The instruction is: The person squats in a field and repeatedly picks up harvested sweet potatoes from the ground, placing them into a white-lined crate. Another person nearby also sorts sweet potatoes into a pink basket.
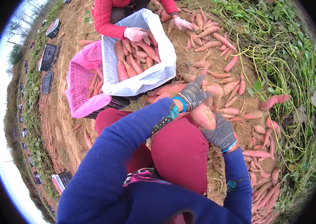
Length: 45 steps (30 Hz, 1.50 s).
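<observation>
The person's left hand (194,93), in a grey knitted work glove with a blue cuff, is reaching forward over the dirt, its fingers curling onto a pale pink sweet potato (213,89) at the edge of the heap; whether they are closing fully around it cannot be told. The right hand (222,133), gloved the same way, is gripping a thick, rosy-skinned sweet potato (204,115) from below, holding it just above the dark red trousers (180,153) (the tuber is lying between the two hands, touching the left wrist).

Ahead, a crate lined with a white plastic sack (154,76) is holding a pile of long reddish sweet potatoes (135,56). Beside it, a crate lined in pink plastic (81,80) is holding a few more. A co-worker in a red sleeve is resting a white-gloved hand (135,33) on the white crate's load. Loose sweet potatoes are lying across the soil to the right, bordered by green vines (292,67).
</observation>
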Available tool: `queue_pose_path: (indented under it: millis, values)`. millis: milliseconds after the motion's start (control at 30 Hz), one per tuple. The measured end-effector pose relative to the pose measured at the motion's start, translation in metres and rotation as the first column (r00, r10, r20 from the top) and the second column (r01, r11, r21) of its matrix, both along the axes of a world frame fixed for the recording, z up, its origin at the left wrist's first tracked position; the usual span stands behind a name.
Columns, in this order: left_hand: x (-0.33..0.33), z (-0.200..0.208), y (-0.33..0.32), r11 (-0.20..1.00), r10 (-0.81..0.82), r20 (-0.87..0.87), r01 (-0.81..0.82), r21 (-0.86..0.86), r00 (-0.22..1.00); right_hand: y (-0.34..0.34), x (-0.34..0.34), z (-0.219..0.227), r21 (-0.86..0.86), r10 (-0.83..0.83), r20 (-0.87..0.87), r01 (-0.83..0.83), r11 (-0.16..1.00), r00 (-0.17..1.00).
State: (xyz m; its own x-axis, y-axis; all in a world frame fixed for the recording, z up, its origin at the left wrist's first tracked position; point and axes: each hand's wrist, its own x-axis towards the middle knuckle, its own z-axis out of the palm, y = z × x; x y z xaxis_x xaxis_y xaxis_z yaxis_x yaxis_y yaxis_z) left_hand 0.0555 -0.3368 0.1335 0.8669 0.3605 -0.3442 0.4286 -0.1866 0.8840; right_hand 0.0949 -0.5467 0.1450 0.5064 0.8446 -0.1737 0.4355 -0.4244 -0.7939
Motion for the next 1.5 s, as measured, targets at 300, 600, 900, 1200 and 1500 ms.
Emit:
queue_pose_path:
  millis: [300, 600, 900, 1200, 1500]
  values:
    - [-0.045, -0.078, 0.046, 0.645, 0.56, -0.08, -0.495, -0.583, 0.824, 0.047, -0.022, -0.048, 0.011, -0.106, -0.66, 0.151, 0.989, 0.744]
    - [-0.048, -0.096, 0.051, 0.12, 0.715, -0.34, -0.587, -0.8, 0.61, 0.097, -0.017, 0.022, -0.408, 0.302, 0.256, -0.18, 0.895, 0.919]
    - [-0.043, -0.164, 0.066, 0.989, 0.093, -0.101, -0.104, -0.101, 0.99, 0.153, -0.002, 0.071, -0.143, 0.222, -0.25, -0.263, 0.954, 0.942]
    - [-0.028, -0.159, 0.053, 0.537, 0.548, -0.276, -0.585, -0.607, 0.789, 0.183, -0.034, 0.075, -0.162, 0.072, -0.177, -0.101, 0.982, 0.982]
    - [-0.038, -0.167, 0.066, -0.188, 0.454, -0.383, -0.334, -0.924, 0.804, 0.249, -0.04, 0.101, -0.31, 0.662, 0.239, -0.591, 0.745, 0.71]
